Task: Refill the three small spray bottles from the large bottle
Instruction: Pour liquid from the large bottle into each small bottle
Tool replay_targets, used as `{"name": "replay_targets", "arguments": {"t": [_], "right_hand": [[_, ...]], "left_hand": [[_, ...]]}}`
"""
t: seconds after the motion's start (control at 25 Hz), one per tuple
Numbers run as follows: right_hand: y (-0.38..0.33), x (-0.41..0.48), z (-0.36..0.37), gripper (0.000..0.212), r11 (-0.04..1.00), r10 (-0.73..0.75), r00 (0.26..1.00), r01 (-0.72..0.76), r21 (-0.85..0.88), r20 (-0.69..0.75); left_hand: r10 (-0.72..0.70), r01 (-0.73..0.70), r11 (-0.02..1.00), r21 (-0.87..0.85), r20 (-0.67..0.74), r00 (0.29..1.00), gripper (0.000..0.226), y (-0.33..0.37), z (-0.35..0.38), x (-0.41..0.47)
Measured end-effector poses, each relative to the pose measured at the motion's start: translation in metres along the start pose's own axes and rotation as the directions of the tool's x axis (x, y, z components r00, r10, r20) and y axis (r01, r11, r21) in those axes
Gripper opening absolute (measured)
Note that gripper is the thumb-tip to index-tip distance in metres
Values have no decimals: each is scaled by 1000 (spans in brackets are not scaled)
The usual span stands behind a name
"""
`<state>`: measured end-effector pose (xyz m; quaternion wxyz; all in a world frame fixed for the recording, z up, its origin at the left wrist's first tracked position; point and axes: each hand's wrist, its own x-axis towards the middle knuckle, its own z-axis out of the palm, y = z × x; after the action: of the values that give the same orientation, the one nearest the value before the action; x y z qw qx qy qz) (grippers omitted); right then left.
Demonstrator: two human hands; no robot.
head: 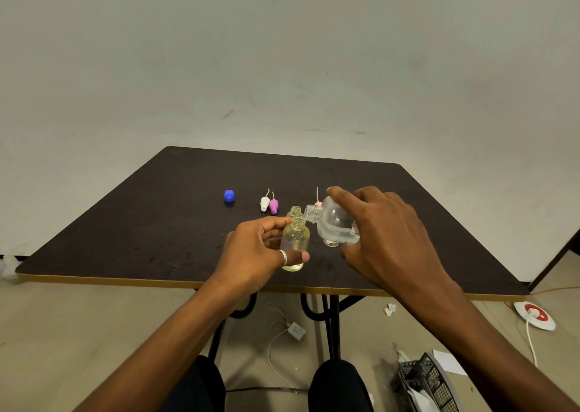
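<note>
My left hand [255, 251] grips a small clear bottle [296, 239], uncapped, upright, just above the dark table [141, 223]. My right hand [381, 232] holds the large clear bottle [334, 221] tilted to the left, with its open neck right at the small bottle's mouth. Clear liquid lies in the large bottle's lower side. A second small uncapped bottle [294, 211] stands directly behind the held one. Another clear bottle bottom [332, 242] shows under the large bottle. A white spray top [265, 203] and a purple spray top [274, 206] lie on the table. A pink spray top [318, 203] peeks out behind the large bottle.
A blue cap [229, 196] lies on the table to the left of the spray tops. Under the table are its black legs [332, 323], a white charger with cable [296, 330] and my knees. A grey basket [430, 383] and a white and red extension reel [535, 314] sit on the floor at right.
</note>
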<state>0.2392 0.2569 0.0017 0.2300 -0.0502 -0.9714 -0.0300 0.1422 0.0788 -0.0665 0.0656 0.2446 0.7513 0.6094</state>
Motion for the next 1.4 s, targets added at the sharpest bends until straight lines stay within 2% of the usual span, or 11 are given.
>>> {"name": "replay_targets", "arguments": {"t": [0.28,0.6,0.76,0.92,1.04,1.24,1.4], "right_hand": [[1,0,2,84,996,34,999,-34,82,10],[7,3,11,86,921,84,996,-91,379,34],[9,4,14,77,819,123,992,-118,562,29],[10,6,19,68,640,166,982,-175,748,88],[11,7,23,67,526,201,973,-203,826,111],[22,10,24,66,477,260,962,-206,854,86],[31,13,19,64,484,308,948,-223,846,74]], "left_hand": [[9,-9,1000,-11,-20,1000,67,3,-2,1],[27,-28,1000,-10,-22,999,63,0,-4,2],[26,-26,999,-23,-20,999,62,-1,-6,3],[21,-22,1000,-7,-42,999,63,-1,-14,6],[17,-16,1000,8,-93,995,58,-3,-26,11],[-4,17,998,55,-237,971,60,-18,-48,33],[-21,57,991,119,-287,958,60,-33,-51,53]]}}
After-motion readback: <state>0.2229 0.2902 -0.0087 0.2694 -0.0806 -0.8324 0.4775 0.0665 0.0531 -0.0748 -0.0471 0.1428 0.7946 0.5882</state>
